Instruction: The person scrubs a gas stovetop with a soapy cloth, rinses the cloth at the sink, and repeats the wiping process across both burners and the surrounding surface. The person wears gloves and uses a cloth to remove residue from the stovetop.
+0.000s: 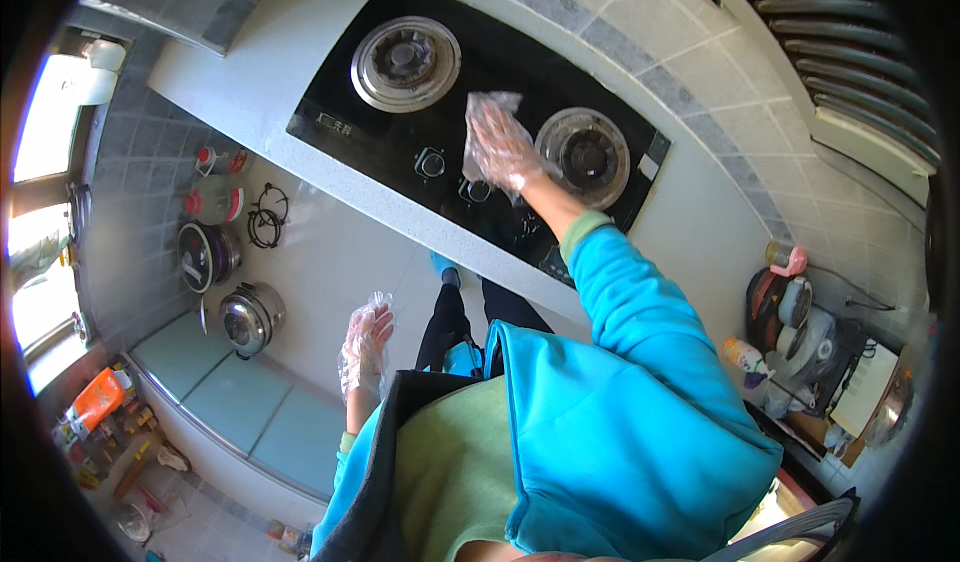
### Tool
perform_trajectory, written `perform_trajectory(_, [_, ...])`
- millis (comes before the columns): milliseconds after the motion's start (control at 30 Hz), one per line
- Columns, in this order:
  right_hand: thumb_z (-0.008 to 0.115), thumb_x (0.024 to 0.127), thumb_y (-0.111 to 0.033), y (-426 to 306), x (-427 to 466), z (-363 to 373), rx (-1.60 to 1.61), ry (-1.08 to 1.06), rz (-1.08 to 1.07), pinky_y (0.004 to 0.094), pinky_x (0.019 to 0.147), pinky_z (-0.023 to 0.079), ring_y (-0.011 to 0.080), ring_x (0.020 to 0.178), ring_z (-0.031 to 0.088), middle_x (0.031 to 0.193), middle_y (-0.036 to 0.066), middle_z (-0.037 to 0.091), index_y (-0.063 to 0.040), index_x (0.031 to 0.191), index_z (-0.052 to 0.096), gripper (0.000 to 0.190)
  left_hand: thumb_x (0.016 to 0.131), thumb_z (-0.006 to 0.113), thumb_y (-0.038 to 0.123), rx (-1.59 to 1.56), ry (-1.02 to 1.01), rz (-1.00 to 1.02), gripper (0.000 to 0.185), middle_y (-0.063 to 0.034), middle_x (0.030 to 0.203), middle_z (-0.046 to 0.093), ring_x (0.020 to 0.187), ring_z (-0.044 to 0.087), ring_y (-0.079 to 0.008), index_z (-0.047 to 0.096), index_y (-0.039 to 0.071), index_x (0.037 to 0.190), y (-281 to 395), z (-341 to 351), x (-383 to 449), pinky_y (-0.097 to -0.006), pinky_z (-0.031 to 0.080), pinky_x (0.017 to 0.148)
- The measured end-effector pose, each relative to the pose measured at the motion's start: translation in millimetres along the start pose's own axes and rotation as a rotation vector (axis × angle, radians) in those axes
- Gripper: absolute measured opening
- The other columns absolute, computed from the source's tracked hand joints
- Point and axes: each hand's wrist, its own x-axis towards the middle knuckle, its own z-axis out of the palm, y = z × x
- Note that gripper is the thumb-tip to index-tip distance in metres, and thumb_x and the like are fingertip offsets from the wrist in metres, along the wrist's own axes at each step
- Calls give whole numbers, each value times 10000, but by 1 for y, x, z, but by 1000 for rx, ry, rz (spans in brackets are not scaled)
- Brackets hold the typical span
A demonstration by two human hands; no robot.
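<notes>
A black gas cooktop (480, 59) with a left burner (405, 64) and a right burner (583, 158) lies before me. My right hand (499, 142), in a clear plastic glove, is over the cooktop between the burners, palm down and close beside the right one. It partly covers one control knob (475, 190); the other knob (430, 163) shows to its left. Whether something lies under the palm is hidden. Down by my left side, above the floor, my left hand (367, 344) wears the same kind of glove, fingers loosely bent, with nothing seen in it.
Black pan supports (268, 217) lie on the floor at the left, near a steel pot (251, 318), a lidded cooker (201, 256) and a large plastic bottle (216, 199). The pale countertop edge (390, 205) runs before my legs. Appliances and bags crowd the far right.
</notes>
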Motion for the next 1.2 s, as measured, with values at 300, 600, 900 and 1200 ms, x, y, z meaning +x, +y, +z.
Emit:
perform_trajectory(300, [495, 827, -259, -30, -98, -35, 198, -105, 209, 380, 1135, 145, 321, 1355, 223, 1455, 204, 233, 16, 1376, 300, 645, 893, 552, 281, 51, -110, 24, 415, -162, 1195, 559, 1069, 554, -256, 469, 15, 1200, 15, 14, 3, -357, 438, 902])
perform_trajectory(600, [513, 813, -296, -81, -149, -15, 98, -39, 176, 453, 1120, 160, 370, 1325, 271, 1373, 252, 357, 60, 1309, 386, 624, 912, 516, 302, 100, -213, -9, 425, -155, 1218, 527, 1094, 519, -248, 449, 9, 1212, 15, 13, 15, -365, 401, 948])
perform_trajectory(900, [415, 887, -348, -72, -174, -37, 99, -57, 421, 421, 1134, 98, 338, 1372, 177, 1432, 248, 264, 62, 1348, 329, 623, 901, 536, 304, 177, -209, -5, 456, -171, 1222, 526, 1098, 526, -262, 442, -10, 1218, 34, 11, 8, -364, 409, 942])
perform_trajectory(1200, [434, 870, -375, -55, -235, -31, 48, -131, 723, 420, 1138, 61, 361, 1379, 123, 1442, 270, 211, 75, 1349, 321, 667, 902, 534, 295, 257, -316, 3, 418, -171, 1201, 542, 1079, 541, -258, 459, 5, 1194, 44, 34, 15, -349, 427, 919])
